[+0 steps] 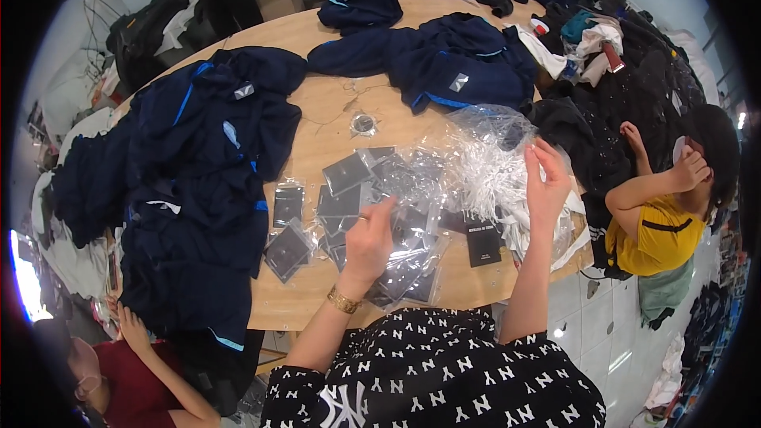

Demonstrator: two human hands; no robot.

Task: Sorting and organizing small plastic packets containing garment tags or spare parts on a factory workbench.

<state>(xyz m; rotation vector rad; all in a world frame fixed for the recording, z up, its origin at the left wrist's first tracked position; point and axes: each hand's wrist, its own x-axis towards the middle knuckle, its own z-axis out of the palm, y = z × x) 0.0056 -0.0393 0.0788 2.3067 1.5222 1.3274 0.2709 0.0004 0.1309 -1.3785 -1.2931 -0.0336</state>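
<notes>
Head view shows the person's left hand over a loose spread of clear packets in the middle of the desk, and the right hand raised beside a clear bag with a tangle of white strings. The left grip is curled, index finger extended and thumb close to it; whether it has hold of any film cannot be told. The right grip has thumb and fingertips drawn together as in a pinch, but what, if anything, sits between them is too small to make out.

The packets probably lie right in front of the body so that either hand can reach them, and the strings to the right so that single ones can be picked out by that hand. Navy garments seem pushed to the left and far side to leave the centre for small items.

The packets look flat, rectangular and glossy, with dark inserts under transparent film; several overlap, and glare blurs their edges. A black card with pale print lies near the strings' lower edge.
</notes>
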